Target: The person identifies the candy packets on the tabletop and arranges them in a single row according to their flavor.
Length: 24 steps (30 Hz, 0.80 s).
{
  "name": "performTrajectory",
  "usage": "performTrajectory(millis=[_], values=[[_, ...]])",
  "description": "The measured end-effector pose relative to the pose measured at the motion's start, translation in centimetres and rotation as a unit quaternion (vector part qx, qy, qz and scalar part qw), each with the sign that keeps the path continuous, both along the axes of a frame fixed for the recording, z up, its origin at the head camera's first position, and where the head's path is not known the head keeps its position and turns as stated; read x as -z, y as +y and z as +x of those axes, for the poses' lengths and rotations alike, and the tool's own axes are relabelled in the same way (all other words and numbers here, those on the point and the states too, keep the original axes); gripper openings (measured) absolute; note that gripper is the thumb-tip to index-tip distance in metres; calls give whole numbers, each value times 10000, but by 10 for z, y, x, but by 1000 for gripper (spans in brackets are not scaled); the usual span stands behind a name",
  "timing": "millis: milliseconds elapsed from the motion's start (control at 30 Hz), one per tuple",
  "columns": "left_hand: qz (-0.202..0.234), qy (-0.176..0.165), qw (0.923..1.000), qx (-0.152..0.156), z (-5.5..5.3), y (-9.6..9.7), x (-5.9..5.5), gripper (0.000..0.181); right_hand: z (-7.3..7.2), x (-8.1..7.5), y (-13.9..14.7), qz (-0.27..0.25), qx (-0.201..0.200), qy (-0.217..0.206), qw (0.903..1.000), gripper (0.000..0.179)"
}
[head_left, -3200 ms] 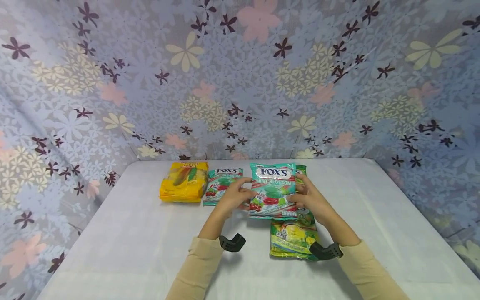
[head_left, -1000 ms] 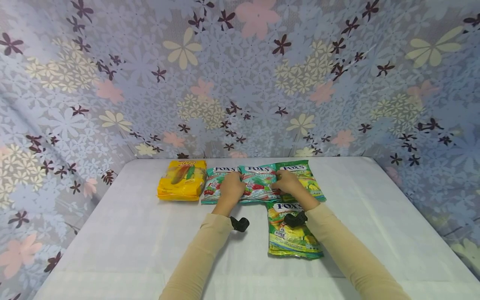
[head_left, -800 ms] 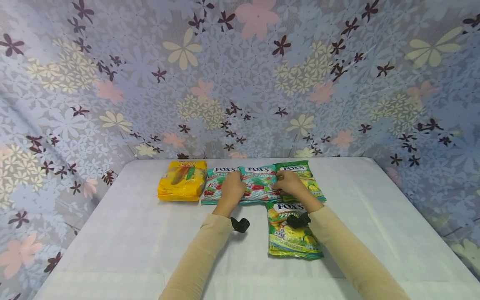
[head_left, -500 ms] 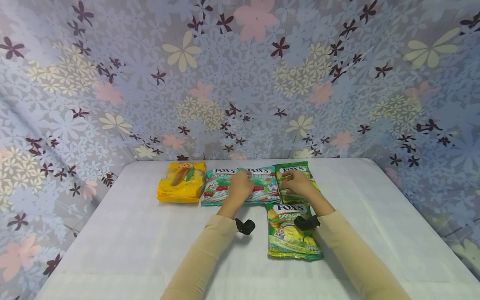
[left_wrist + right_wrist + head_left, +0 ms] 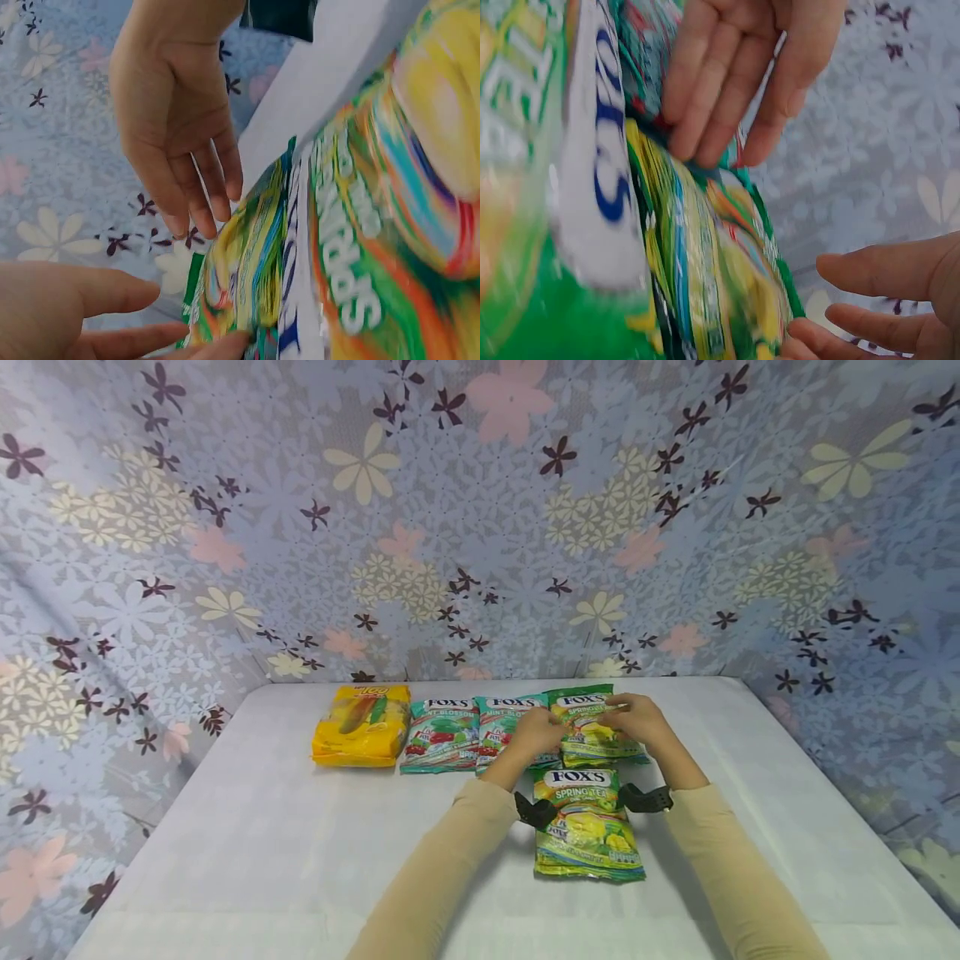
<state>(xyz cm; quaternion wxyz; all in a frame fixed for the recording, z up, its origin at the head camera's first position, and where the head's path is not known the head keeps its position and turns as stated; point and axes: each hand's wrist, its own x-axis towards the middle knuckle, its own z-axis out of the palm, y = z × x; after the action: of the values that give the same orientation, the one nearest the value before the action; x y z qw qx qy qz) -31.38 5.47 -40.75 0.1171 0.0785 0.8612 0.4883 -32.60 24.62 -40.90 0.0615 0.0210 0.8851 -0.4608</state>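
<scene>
A green Fox's Spring Tea candy bag (image 5: 585, 727) lies at the right end of the back row, between my two hands. My left hand (image 5: 534, 733) is at its left edge, over the right-hand teal Mint Blossom bag (image 5: 498, 718), with fingers extended. Beside the green bag's right edge is my right hand (image 5: 641, 722), fingers loosely spread; whether the fingertips touch the bag I cannot tell. In the right wrist view, the right hand (image 5: 892, 292) is uncurled and grips nothing. A second Spring Tea bag (image 5: 588, 835) lies in front, below both wrists.
Another teal Mint Blossom bag (image 5: 442, 735) and a yellow bag (image 5: 362, 727) continue the back row leftward. Everything rests on a white-covered table (image 5: 300, 860). Flowered cloth (image 5: 480, 527) hangs close behind and at both sides.
The second teal bag, earlier held up in both hands, now lies in the back row. Both hands have let go and shifted right to the green bag behind.
</scene>
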Motion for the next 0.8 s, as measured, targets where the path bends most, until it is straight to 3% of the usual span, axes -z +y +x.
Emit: performTrajectory(millis=[100,200,333,467,567,800], values=[[-158,-232,9996,-72,-1,10,-2,26,-1,3,10,260,194,-107,9994,58],[-174,-477,9987,-33,-2,18,-4,35,-5,8,18,406,353,-357,9979,61],[225,-809,9965,-32,1,24,-6,58,-10,16,23,395,384,-641,9964,63],[685,-937,9932,-116,6,27,-6,60,-11,20,26,353,438,-818,9951,63],[924,-804,9923,-175,6,29,-3,57,-11,20,29,76,395,-935,9948,63],[1237,-897,9852,-781,4,29,3,55,-11,25,40,-802,662,-1326,9857,61]])
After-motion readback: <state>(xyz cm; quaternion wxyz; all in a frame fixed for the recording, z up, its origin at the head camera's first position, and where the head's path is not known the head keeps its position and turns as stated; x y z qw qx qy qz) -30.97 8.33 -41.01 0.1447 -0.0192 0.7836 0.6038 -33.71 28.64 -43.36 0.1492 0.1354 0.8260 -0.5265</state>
